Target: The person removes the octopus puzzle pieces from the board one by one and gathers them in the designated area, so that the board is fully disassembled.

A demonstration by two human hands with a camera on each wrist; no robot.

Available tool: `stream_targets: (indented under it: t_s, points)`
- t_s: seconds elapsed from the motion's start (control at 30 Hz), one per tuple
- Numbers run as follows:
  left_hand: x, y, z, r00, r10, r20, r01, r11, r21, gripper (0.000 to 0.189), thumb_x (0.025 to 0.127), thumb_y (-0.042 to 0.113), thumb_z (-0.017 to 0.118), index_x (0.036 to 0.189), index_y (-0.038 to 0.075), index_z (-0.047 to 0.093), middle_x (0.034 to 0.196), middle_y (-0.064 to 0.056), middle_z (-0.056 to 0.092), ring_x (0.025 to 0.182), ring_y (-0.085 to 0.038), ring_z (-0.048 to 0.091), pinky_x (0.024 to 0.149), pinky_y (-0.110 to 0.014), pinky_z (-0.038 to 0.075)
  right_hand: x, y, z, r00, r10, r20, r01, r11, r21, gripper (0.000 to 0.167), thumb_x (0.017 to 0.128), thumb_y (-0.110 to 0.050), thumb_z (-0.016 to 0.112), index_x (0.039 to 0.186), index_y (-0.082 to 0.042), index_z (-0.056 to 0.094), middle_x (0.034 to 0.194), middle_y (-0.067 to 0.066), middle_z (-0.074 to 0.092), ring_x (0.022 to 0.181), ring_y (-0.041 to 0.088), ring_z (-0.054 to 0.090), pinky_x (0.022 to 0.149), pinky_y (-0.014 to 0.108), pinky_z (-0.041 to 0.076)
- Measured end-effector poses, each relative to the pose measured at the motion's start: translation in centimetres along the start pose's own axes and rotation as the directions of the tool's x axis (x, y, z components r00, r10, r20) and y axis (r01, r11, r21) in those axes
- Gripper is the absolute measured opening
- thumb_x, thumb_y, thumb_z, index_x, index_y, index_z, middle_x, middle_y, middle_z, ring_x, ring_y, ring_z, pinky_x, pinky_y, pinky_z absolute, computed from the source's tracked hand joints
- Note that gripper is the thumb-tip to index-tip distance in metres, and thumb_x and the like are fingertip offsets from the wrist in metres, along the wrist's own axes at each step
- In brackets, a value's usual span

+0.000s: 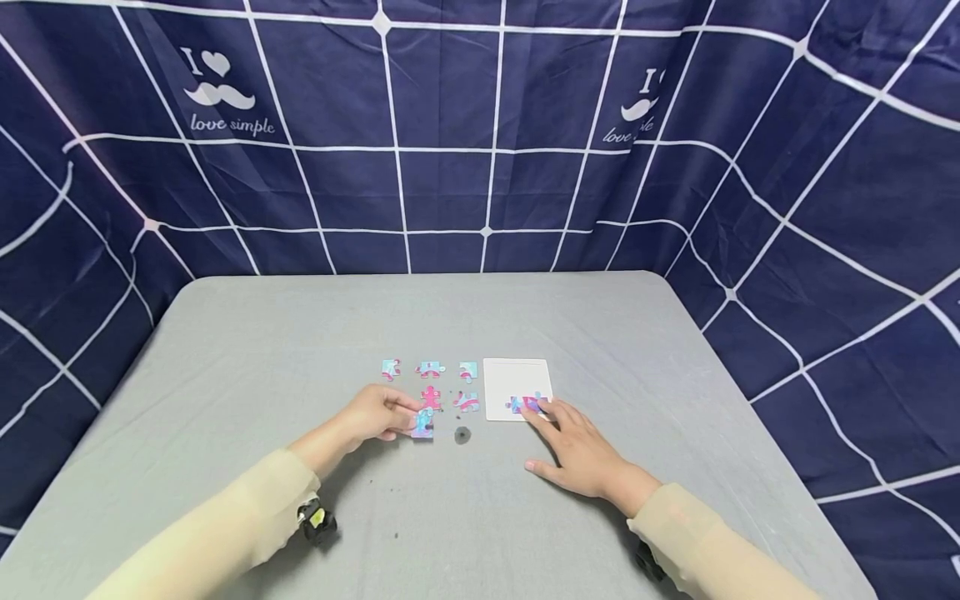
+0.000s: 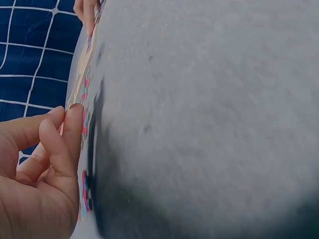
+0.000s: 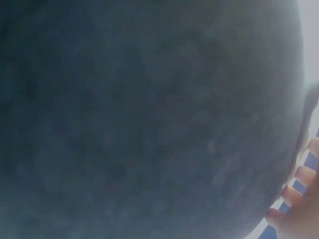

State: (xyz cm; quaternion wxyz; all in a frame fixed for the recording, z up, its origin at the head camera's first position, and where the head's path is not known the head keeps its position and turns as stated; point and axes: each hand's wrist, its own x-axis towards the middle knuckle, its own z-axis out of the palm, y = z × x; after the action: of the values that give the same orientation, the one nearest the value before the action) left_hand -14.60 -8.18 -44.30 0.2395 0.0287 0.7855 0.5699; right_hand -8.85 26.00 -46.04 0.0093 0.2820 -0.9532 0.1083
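In the head view my left hand (image 1: 386,414) pinches a blue and purple jigsaw puzzle piece (image 1: 423,422) between thumb and fingers, just over the table. The left wrist view shows the same hand (image 2: 45,159) with thumb and fingertips together. Over the lower part of a white square tray (image 1: 516,379), my right hand (image 1: 581,450) reaches with extended fingers. Its fingertips touch pink and purple puzzle pieces (image 1: 528,403) lying along the tray's lower edge, partly covering them. In the right wrist view, fingers of that hand (image 3: 299,204) show at the lower right corner.
Left of the tray lie several loose pieces, among them a pink piece (image 1: 431,397), a blue and pink piece (image 1: 467,402) and a corner-like piece (image 1: 468,371). A dark round spot (image 1: 462,435) marks the grey table (image 1: 450,517). Navy curtains (image 1: 450,183) enclose the back and sides.
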Motion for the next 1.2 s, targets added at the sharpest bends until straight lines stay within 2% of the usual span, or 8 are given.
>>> stream_targets:
  t_s: [0.47,0.8,1.2]
  points:
    - [-1.5,-1.1,-2.2,1.000,-0.020,-0.002,0.020,1.000,-0.001,0.028,0.084,-0.002,0.068,0.111,-0.004,0.066,0.090,-0.010,0.071,0.077,-0.020,0.069,0.057,-0.025,0.052,0.0,0.0,0.0,1.000,0.007,0.012,-0.007,1.000,0.005,0.074,0.089,-0.048,0.062,0.147,-0.010,0.037,0.143,0.021,0.036,0.134,0.040,0.028,0.108,0.057,0.025]
    - [-2.2,-1.5,-3.2,1.000,-0.021,-0.022,0.022,1.000,0.011,0.026,0.084,-0.002,0.067,0.110,-0.005,0.066,0.090,-0.010,0.071,0.078,-0.020,0.069,0.058,-0.026,0.052,0.0,0.0,0.1,1.000,0.013,0.016,-0.013,1.000,0.013,0.074,0.089,-0.048,0.061,0.147,-0.011,0.036,0.144,0.021,0.036,0.135,0.041,0.027,0.107,0.058,0.026]
    - [-2.5,-2.1,-3.8,0.999,-0.017,-0.035,0.018,0.999,0.050,0.026,0.084,-0.001,0.068,0.110,-0.005,0.066,0.089,-0.011,0.071,0.078,-0.021,0.069,0.059,-0.028,0.053,0.1,0.1,0.1,1.000,0.013,0.018,-0.013,1.000,0.007,0.074,0.089,-0.049,0.061,0.147,-0.011,0.036,0.144,0.020,0.035,0.135,0.040,0.027,0.107,0.057,0.025]
